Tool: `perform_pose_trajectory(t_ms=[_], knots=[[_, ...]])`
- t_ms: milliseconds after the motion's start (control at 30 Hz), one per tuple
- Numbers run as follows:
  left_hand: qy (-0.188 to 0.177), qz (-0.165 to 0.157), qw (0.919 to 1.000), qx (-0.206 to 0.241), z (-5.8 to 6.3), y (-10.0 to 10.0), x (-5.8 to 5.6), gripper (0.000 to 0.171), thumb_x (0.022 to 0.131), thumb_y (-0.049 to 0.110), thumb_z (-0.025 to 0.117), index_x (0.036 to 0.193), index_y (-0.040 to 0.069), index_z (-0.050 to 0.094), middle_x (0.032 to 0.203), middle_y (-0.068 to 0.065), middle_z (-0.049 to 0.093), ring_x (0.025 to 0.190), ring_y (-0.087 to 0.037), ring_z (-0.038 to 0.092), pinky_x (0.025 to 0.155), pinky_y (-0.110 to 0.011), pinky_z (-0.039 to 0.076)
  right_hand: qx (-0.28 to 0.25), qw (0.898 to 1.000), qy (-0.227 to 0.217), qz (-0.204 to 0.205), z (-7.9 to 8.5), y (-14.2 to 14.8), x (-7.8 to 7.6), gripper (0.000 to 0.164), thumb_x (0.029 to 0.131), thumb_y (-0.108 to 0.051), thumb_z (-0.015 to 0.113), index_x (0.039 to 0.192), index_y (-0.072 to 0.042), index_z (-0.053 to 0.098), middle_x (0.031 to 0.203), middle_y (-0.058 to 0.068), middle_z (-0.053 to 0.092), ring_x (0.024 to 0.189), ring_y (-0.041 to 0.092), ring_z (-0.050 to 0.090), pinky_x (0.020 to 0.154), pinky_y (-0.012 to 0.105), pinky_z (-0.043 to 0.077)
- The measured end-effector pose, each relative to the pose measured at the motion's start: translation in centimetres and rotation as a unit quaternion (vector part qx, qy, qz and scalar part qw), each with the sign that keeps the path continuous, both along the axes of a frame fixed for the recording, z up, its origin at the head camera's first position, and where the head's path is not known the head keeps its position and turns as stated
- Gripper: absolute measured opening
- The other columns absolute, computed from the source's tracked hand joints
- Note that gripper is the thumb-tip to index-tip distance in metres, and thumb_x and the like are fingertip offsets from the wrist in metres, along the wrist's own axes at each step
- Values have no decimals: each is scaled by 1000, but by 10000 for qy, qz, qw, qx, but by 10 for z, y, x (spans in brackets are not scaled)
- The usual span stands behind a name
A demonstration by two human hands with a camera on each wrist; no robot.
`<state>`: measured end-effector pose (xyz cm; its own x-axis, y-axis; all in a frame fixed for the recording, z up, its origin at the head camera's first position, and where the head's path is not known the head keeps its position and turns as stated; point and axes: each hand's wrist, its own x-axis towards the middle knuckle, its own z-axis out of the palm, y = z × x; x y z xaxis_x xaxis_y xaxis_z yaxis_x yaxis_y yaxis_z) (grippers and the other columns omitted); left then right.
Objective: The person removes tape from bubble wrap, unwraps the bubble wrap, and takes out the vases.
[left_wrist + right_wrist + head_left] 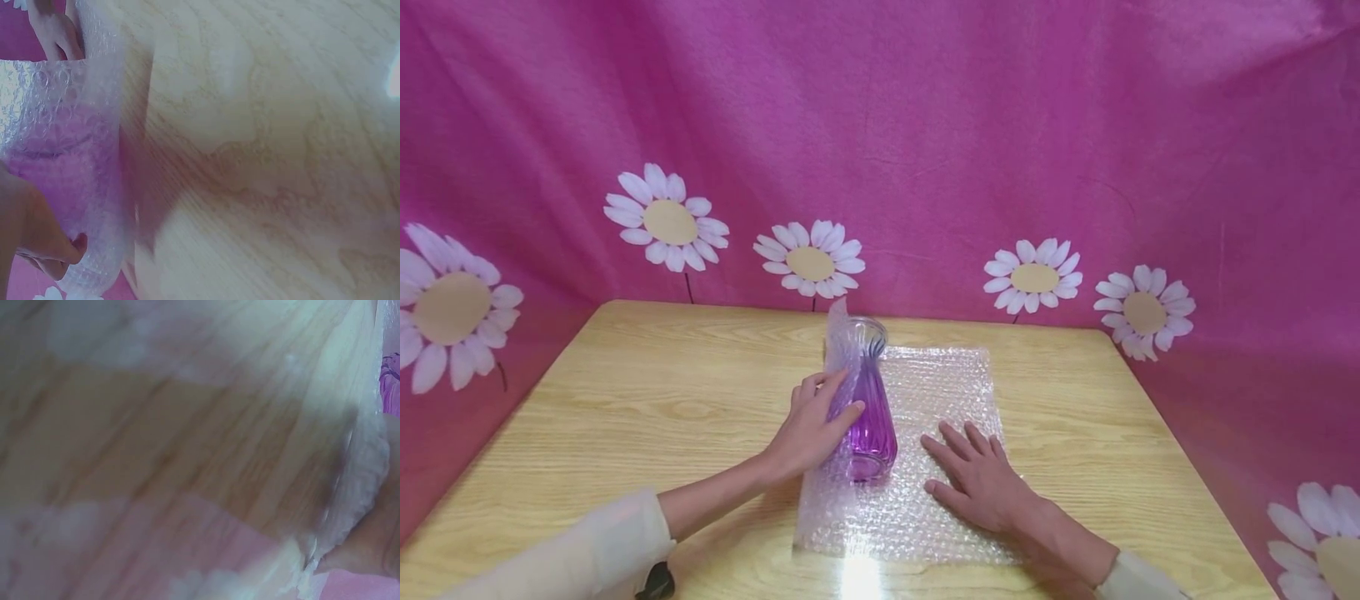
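No text, label, brand, number or sign legible on anything shown in the three views.

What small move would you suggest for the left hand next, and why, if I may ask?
I would probably have the left hand draw the wrap further over the vase: it holds the wrap against the vase's left side, the right side is uncovered, and the right hand rests on the wrap, which should steady it.
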<state>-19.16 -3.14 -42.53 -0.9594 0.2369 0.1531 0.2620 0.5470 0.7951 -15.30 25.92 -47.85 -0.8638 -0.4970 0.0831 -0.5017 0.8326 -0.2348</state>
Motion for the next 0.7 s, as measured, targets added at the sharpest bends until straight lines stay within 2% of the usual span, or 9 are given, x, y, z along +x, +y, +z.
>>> perform_pose_trajectory(t_ms=[233,400,533,700], knots=[[17,-36,10000,66,-3,2,1,62,100,34,56,154,7,38,152,-22,34,136,-39,30,107,-63,34,-14,10000,-74,-11,1,0,0,63,100,-53,48,154,-20,41,160,16,29,143,51,19,106,77,17],[-144,-155,9995,244,-3,2,2,62,102,33,52,155,6,34,159,-26,22,144,-45,22,111,-68,24,-32,10000,-87,-1,2,-1,1,63,100,-53,49,154,-20,42,159,17,30,143,51,20,106,77,17],[-161,-218,9991,329,-3,3,2,61,104,31,47,156,3,30,161,-26,17,147,-43,17,116,-62,15,-16,10000,-75,-10,3,-1,1,63,100,-53,49,154,-20,42,159,16,30,143,51,21,106,77,18],[-168,-222,9983,509,-2,3,2,61,106,27,44,157,2,24,162,-22,19,148,-37,17,119,-54,12,-15,10000,-72,-18,2,-1,1,63,100,-53,50,154,-20,42,159,16,30,143,51,20,106,77,18]])
